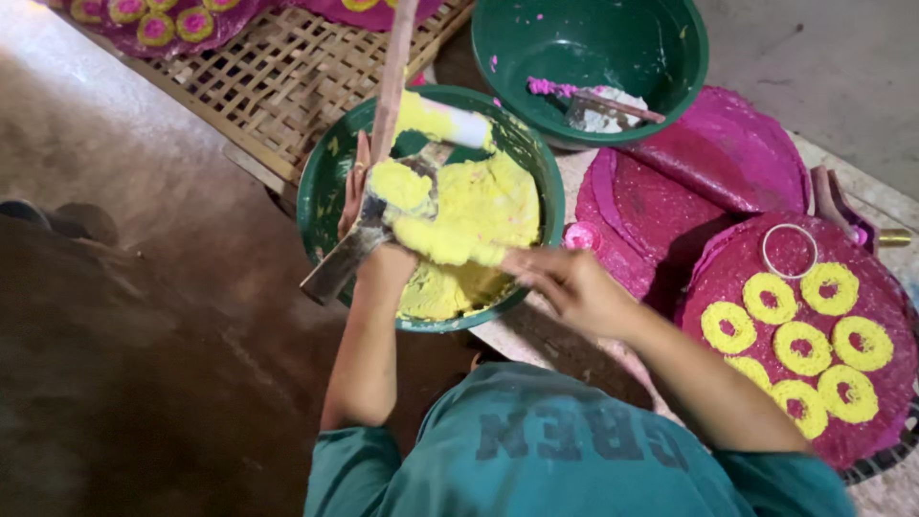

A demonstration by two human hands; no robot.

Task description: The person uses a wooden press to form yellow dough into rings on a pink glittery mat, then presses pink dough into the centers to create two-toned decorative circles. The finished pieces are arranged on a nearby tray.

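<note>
My left hand (356, 191) grips a metal scoop (337, 266) heaped with yellow paste, held over a green bowl (321, 196) that is about half full of the same yellow paste (483, 206). My right hand (572, 284) reaches in from the right. Its fingers close on a lump of yellow paste (442, 241) next to the scoop. A white roller (466, 125) smeared with yellow lies at the bowl's far rim. A wooden stick (394, 72) rises out of the bowl.
A second green bowl (670, 57) behind holds a spoon and pink bits. Pink round sheets (718, 158) lie to the right. The nearest sheet (866, 416) carries several yellow rings and a metal ring cutter (790, 251). A woven bamboo rack (282, 72) sits behind.
</note>
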